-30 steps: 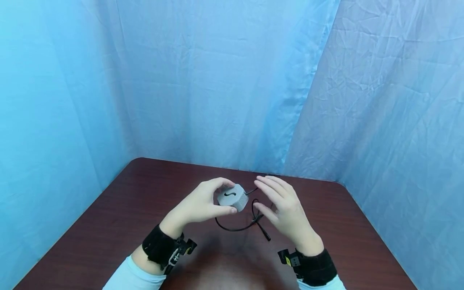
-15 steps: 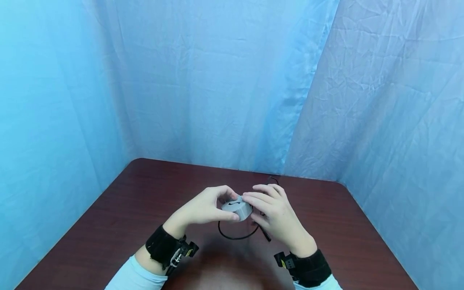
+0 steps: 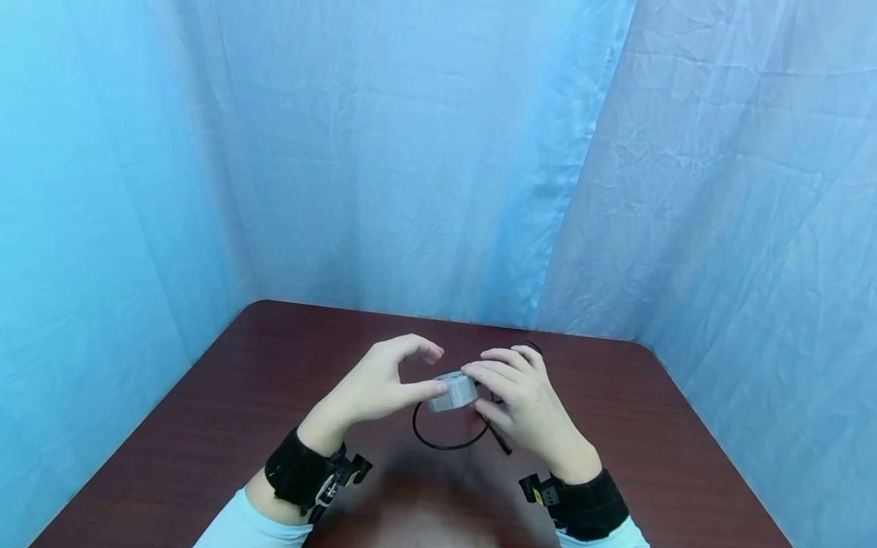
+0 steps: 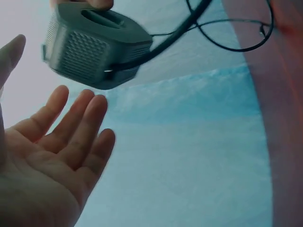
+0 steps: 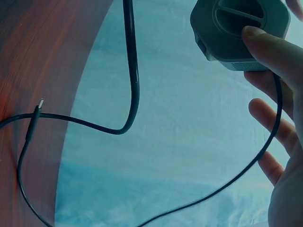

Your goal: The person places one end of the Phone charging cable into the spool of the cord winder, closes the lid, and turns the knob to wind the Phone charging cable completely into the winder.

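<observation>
My right fingers (image 5: pixel 267 45) pinch the grey block (image 3: pixel 460 393); left fingers (image 4: pixel 90 123) spread, off it. Cable (image 5: pixel 133 71) tug could twist it loose.

Creased blue fabric walls (image 3: pixel 411 167), dark red-brown table (image 3: pixel 425 487), rounded far corners

The right hand (image 5: pixel 291 137) pinches a grey faceted block (image 5: pixel 210 35), thumb at the rim of a recess (image 5: pixel 240 13) split by a ridge. A thin dark cable (image 5: pixel 203 200) drops from the block's lower side past the fingers to the bottom edge. At left, a plug (image 5: pixel 32 124) with a metal tip crosses a thicker-looking cord (image 5: pixel 134 71) against the reddish-brown tabletop (image 5: pixel 47 52); pale blue cloth (image 5: pixel 156 165) hangs behind
</observation>
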### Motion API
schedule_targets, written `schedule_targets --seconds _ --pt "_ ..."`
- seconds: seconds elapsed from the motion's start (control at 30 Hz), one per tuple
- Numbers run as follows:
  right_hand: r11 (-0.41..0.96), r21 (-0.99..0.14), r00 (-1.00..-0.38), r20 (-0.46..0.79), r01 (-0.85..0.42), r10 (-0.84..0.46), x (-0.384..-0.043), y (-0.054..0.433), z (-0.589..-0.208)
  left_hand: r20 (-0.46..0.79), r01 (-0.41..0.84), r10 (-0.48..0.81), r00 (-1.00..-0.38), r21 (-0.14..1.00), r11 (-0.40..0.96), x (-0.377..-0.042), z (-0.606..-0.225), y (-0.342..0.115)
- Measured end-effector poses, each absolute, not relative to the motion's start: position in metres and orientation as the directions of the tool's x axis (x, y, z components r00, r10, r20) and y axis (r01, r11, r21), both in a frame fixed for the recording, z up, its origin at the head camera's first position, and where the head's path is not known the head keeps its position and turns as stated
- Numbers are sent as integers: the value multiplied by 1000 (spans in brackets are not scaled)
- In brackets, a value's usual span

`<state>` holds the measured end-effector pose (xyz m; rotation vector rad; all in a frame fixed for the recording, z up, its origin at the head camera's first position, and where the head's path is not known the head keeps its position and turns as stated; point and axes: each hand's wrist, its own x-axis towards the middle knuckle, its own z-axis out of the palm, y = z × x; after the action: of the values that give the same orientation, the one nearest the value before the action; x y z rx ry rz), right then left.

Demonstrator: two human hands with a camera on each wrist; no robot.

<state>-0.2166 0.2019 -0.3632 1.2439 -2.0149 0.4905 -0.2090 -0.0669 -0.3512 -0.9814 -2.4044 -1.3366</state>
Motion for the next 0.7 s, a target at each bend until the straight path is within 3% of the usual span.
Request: schedule_targets --seconds 0.2,0.33,0.7 --pt "508 31 -338 711 -861 -617 -216 204 -364 595 777 504 -626 423 466 -198 -343 -64" --pt "515 13 -360 699 -857 -618 -217 205 -364 590 786 544 -596 290 546 -192 -342 -60" --pt "479 0 -334 716 -878 -613 -219 202 -370 576 780 566 -590 225 584 -193 -350 -56"
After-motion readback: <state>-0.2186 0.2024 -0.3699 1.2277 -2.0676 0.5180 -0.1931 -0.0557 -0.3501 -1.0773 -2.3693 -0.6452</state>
